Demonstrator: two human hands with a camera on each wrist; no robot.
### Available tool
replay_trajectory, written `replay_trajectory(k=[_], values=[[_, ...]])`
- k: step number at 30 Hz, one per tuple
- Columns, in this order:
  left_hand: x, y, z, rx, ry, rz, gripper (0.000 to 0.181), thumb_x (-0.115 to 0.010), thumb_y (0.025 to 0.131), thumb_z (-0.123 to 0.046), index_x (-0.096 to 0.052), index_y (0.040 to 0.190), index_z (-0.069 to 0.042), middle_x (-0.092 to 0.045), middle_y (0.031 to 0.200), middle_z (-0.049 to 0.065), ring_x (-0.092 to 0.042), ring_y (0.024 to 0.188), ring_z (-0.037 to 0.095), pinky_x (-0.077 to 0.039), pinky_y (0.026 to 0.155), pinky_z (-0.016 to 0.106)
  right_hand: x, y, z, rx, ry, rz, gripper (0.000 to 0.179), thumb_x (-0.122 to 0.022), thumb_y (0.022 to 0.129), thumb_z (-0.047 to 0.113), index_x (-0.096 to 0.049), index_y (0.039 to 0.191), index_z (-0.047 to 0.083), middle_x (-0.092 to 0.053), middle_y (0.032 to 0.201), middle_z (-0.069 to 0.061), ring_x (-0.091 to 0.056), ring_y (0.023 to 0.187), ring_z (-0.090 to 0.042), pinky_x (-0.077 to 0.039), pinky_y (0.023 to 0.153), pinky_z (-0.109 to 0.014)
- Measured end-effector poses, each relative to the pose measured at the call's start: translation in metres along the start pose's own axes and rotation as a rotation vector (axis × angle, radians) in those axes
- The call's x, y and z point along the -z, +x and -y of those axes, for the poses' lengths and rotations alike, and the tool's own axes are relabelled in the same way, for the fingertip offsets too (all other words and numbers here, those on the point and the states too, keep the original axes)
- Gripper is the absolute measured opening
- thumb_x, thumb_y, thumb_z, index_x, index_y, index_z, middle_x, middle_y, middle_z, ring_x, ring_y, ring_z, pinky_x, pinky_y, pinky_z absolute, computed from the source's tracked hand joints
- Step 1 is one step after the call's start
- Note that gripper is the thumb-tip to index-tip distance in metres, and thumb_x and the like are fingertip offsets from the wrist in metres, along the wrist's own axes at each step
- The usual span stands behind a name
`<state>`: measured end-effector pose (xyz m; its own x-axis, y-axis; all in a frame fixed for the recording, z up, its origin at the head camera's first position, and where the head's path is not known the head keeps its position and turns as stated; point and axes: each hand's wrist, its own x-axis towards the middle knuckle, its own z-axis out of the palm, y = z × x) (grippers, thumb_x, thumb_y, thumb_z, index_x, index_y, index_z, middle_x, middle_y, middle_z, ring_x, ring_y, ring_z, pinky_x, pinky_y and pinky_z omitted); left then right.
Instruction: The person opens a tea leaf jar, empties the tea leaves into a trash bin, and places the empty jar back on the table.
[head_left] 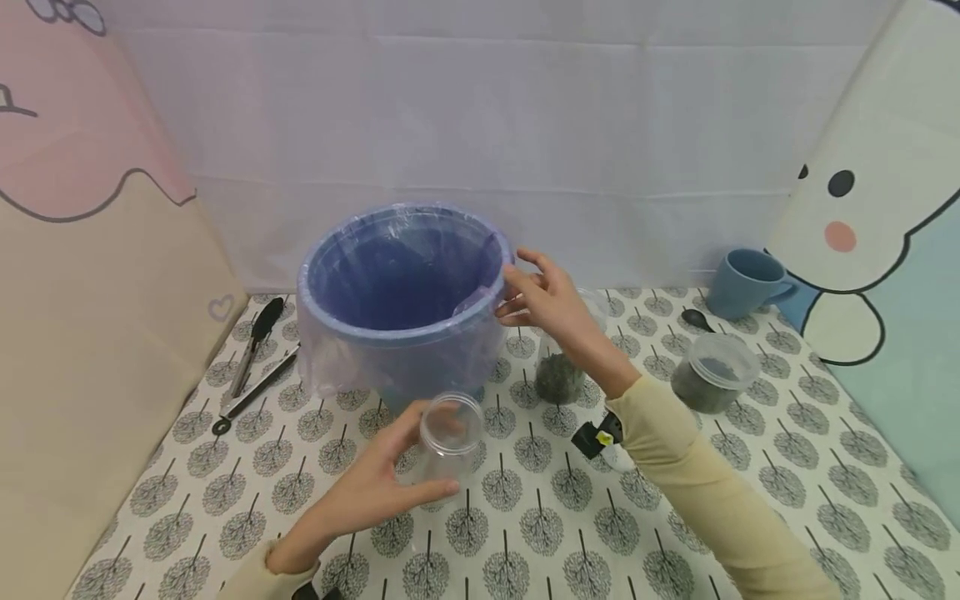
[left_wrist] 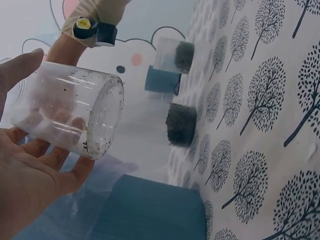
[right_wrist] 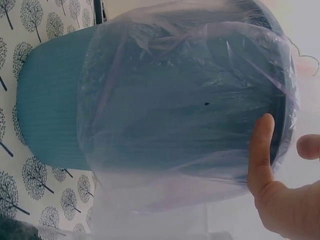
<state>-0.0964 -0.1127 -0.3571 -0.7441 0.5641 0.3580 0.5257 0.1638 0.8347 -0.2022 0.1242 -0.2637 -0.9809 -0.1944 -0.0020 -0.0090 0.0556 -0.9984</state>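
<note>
"Jar (head_left: 452, 435) in your left hand (head_left: 382, 483)?"

"Yes, I hold it between my thumb and bent fingers, mouth up, lifted off the surface (head_left: 542, 562). It's see-through, with dark specks clinging around its lower end. It is just in front of the bin (left_wrist: 150, 210)."

"And your right hand (head_left: 551, 300)?"

"I have that one at the right side of the bin's rim, fingers loosely apart, with one lying along the bag (right_wrist: 150, 125) just below the edge. The bag is thin and purplish; it lines the bin and hangs down over the outside."

"What's around you?"

"Behind my right wrist stands a second jar (head_left: 558, 382) with something dark green in the bottom. Further right I see a tub (head_left: 712, 383) partly filled with dark stuff, then a black spoon (head_left: 697, 319) beside a blue mug (head_left: 735, 287)."

"And to the left?"

"Tongs (head_left: 266, 321) lie near the bin, their arms spread. Black-and-white trees are printed all over the surface, and a creased white cloth (head_left: 510, 117) hangs at the back."
</note>
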Motion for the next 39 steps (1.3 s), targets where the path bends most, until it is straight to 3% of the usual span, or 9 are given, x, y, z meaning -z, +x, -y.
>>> replay_trajectory(k=[5, 8, 11, 15, 26, 32, 39], values=[[-0.011, 0.011, 0.003, -0.023, 0.022, 0.020, 0.071, -0.081, 0.078, -0.015, -0.046, 0.140, -0.016, -0.059, 0.129, 0.000, -0.057, 0.118, 0.018, -0.047, 0.102, 0.045, 0.008, -0.009, 0.000, 0.012, -0.057, 0.028, 0.064, -0.048, 0.103, 0.029, -0.017, 0.155, 0.010, -0.057, 0.109, -0.022, -0.069, 0.086, -0.024, -0.059, 0.082, -0.035], [-0.018, 0.018, 0.002, -0.002, 0.003, 0.052, 0.071, -0.082, 0.077, -0.014, -0.046, 0.138, -0.019, -0.058, 0.130, -0.002, -0.057, 0.118, 0.017, -0.046, 0.103, 0.047, 0.013, -0.014, 0.000, 0.017, -0.094, 0.041, 0.066, -0.049, 0.103, 0.031, -0.015, 0.156, 0.012, -0.056, 0.116, -0.025, -0.068, 0.092, -0.029, -0.059, 0.083, -0.035], [-0.024, 0.025, 0.001, -0.020, -0.022, 0.084, 0.071, -0.082, 0.076, -0.011, -0.047, 0.137, -0.018, -0.059, 0.130, 0.000, -0.058, 0.115, 0.022, -0.047, 0.100, 0.050, 0.017, -0.021, -0.001, 0.022, -0.121, 0.053, 0.065, -0.048, 0.103, 0.031, -0.015, 0.156, 0.014, -0.055, 0.118, -0.025, -0.067, 0.097, -0.032, -0.059, 0.083, -0.035], [-0.031, 0.031, 0.000, -0.069, -0.003, 0.100, 0.071, -0.083, 0.074, -0.008, -0.048, 0.135, -0.014, -0.059, 0.130, 0.003, -0.058, 0.115, 0.028, -0.049, 0.097, 0.048, 0.021, -0.029, -0.002, 0.028, -0.157, 0.065, 0.064, -0.048, 0.103, 0.031, -0.016, 0.156, 0.015, -0.055, 0.118, -0.022, -0.066, 0.098, -0.035, -0.059, 0.082, -0.036], [-0.042, 0.037, -0.004, -0.045, 0.081, 0.100, 0.072, -0.084, 0.072, -0.014, -0.048, 0.135, -0.012, -0.058, 0.131, 0.002, -0.056, 0.119, 0.025, -0.046, 0.101, 0.045, 0.030, -0.044, -0.007, 0.070, -0.173, 0.088, 0.059, -0.045, 0.104, 0.025, -0.018, 0.155, 0.011, -0.055, 0.113, -0.027, -0.067, 0.094, -0.033, -0.059, 0.081, -0.039], [-0.049, 0.045, 0.000, -0.023, 0.015, 0.126, 0.071, -0.083, 0.074, -0.013, -0.046, 0.135, -0.012, -0.058, 0.130, 0.001, -0.056, 0.119, 0.024, -0.046, 0.101, 0.045, 0.039, -0.054, -0.013, 0.072, -0.197, 0.094, 0.057, -0.045, 0.104, 0.027, -0.022, 0.154, 0.010, -0.056, 0.111, -0.022, -0.067, 0.093, -0.028, -0.059, 0.082, -0.038], [-0.066, 0.063, 0.006, 0.020, -0.084, 0.153, 0.070, -0.080, 0.077, -0.010, -0.042, 0.135, -0.013, -0.058, 0.128, 0.009, -0.057, 0.118, 0.026, -0.046, 0.102, 0.044, 0.050, -0.067, -0.018, 0.070, -0.210, 0.091, 0.053, -0.044, 0.105, 0.026, -0.027, 0.152, 0.009, -0.055, 0.110, -0.023, -0.067, 0.094, -0.031, -0.058, 0.083, -0.038]])
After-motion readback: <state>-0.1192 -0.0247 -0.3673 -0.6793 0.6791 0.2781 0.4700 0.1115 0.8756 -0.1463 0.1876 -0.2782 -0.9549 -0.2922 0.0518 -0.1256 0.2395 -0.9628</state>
